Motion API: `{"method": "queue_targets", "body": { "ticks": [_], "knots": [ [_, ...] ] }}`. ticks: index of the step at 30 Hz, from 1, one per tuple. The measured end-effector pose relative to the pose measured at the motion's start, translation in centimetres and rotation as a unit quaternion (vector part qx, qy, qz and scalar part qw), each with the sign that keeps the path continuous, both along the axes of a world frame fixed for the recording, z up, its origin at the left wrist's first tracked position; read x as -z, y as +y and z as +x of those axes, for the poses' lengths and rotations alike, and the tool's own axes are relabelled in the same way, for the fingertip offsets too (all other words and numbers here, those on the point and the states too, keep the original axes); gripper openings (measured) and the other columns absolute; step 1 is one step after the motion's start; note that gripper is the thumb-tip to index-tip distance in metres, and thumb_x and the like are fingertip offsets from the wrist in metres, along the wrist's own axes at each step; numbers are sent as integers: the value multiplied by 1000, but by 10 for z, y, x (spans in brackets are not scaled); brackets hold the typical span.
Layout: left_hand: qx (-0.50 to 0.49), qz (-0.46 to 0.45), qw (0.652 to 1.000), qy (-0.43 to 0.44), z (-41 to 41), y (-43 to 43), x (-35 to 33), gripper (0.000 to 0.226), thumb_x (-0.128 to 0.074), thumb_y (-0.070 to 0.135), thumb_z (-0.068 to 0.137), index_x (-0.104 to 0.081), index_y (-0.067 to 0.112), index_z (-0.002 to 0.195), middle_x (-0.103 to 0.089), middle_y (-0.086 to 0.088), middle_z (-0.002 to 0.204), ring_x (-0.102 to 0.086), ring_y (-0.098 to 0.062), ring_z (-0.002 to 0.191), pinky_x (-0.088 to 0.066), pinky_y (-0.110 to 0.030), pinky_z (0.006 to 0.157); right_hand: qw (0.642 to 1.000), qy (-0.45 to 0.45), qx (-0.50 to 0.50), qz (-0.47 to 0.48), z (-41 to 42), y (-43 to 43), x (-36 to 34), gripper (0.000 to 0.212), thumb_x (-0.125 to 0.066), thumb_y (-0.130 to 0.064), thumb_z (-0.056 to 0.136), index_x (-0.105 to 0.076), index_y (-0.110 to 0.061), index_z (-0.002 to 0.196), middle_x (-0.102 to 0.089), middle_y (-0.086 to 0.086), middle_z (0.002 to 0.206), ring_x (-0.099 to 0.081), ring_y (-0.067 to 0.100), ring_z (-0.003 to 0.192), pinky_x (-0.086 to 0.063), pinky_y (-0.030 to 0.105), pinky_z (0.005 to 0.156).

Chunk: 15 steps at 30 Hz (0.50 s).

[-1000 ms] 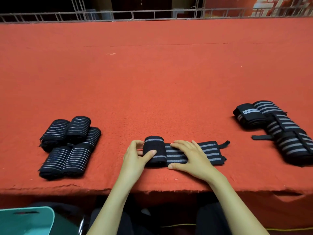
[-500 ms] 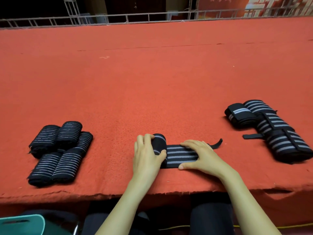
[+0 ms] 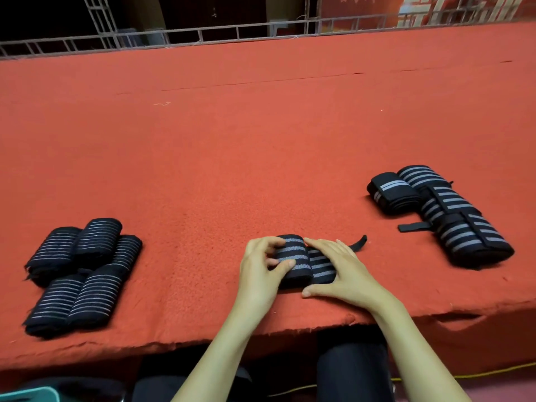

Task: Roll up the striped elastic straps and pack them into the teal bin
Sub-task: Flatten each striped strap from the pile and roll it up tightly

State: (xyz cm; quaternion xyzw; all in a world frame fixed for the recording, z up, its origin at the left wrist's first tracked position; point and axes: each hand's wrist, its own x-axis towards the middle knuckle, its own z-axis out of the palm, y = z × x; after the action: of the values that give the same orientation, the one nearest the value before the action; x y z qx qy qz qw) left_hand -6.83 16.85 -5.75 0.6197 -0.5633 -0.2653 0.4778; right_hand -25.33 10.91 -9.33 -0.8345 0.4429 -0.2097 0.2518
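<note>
While the red desk carries the same two heaps as a second ago, loose straps at the right and finished rolls at the left, the strap at the near edge between them has changed a good deal. A second ago most of it lay flat toward the right, with a small roll at its left end. Now the roll is thicker and has travelled rightward, and only a short striped stretch remains flat. The left hand has moved from beside the roll to over it, fingers and thumb curled round it in a grip. The right hand lies flat and open on the remaining stretch, pressing it down, closer to the roll than before. The thin tab pokes out past its fingers. This roll looks a turn or two from done. Only a corner of the teal bin shows, below the desk at lower left, its contents hidden.
</note>
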Motion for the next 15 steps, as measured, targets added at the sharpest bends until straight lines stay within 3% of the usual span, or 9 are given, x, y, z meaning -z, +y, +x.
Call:
{"method": "queue_targets", "body": {
  "ticks": [2,5,9,12,15],
  "knots": [
    [-27,67,997,9,5,0,3,44,-81,26,71,-55,24,107,-50,9,106,-54,0,91,-45,-11,76,1000,3,2,1,0,0,1,97,-58,-86,55,-28,-50,140,-38,-22,142,-21,-10,135,-2,25,119],
    [-10,160,986,47,6,-2,4,58,-81,41,68,-48,24,113,-59,5,108,-61,-7,93,-50,-27,85,1000,-7,5,-4,1,-2,2,102,-52,-91,51,-32,-46,141,-40,-21,140,-22,-13,130,-2,21,117],
    [-8,178,984,22,-1,-5,1,73,-71,60,53,-40,29,111,-59,2,110,-61,-15,101,-48,-40,93,999,-33,12,7,1,-2,-2,103,-61,-86,47,-39,-44,137,-46,-22,136,-31,-10,128,-11,28,119],
    [-16,161,986,36,-3,-3,-1,71,-69,54,54,-37,27,112,-49,-1,116,-55,-16,104,-46,-39,95,999,-30,9,20,8,0,-6,100,-73,-73,49,-43,-36,137,-50,-21,131,-37,-8,121,-24,35,115],
    [-30,138,990,20,9,0,-3,60,-73,36,71,-37,22,117,-40,-1,116,-48,-16,105,-41,-32,93,1000,-3,-9,29,29,1,-11,97,-82,-59,56,-41,-29,138,-48,-16,132,-40,4,123,-31,30,109]
  ]
}}
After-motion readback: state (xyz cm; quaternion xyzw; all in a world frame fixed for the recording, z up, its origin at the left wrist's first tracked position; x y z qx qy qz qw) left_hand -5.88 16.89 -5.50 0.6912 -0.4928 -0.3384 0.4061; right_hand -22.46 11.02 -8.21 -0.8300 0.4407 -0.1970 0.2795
